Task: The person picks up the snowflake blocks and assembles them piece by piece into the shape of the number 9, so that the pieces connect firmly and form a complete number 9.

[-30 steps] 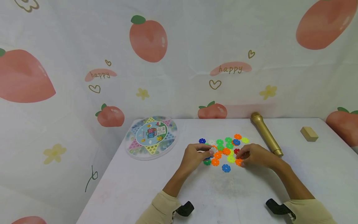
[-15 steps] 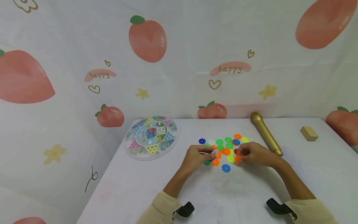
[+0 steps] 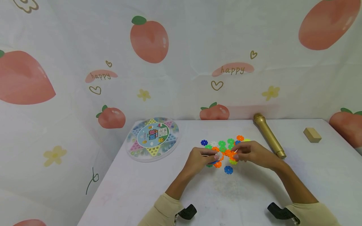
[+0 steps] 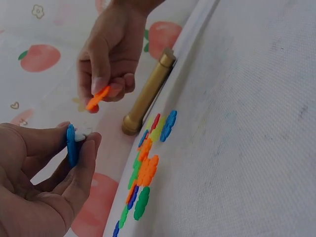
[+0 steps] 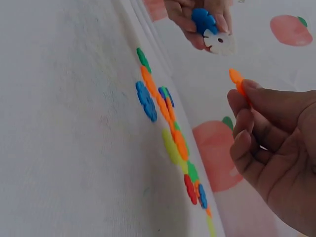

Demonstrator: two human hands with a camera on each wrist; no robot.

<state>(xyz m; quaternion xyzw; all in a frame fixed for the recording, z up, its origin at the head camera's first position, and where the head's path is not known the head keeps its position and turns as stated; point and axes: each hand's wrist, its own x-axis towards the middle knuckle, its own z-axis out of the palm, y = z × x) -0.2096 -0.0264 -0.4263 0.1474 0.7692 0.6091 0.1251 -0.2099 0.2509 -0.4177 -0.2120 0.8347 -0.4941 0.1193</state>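
Observation:
My left hand [image 4: 49, 182] pinches a blue snowflake disc [image 4: 72, 145] joined to a white snowflake disc [image 5: 218, 42]; both are notched and flower-shaped. Facing it, my right hand [image 5: 279, 143] pinches an orange snowflake disc [image 5: 238, 81] between thumb and index finger. In the head view the right hand [image 3: 254, 153] stands close to the left hand [image 3: 202, 158], both above a scatter of snowflake discs. Among those on the table are a blue disc [image 3: 228, 169] nearest me, green discs [image 3: 222, 143], an orange disc [image 3: 240, 138] and a dark blue disc [image 3: 204, 142].
A round Chinese checkers set [image 3: 152, 138] in clear packaging lies at the back left of the white table [image 3: 135, 191]. Behind my right hand lies a gold microphone [image 3: 269, 135]. Farther right is a small wooden block [image 3: 312, 135]. A peach-print cloth hangs behind the table.
My right hand has lifted the orange disc and moved left toward the left hand. The left hand, with the blue and white discs, has barely shifted.

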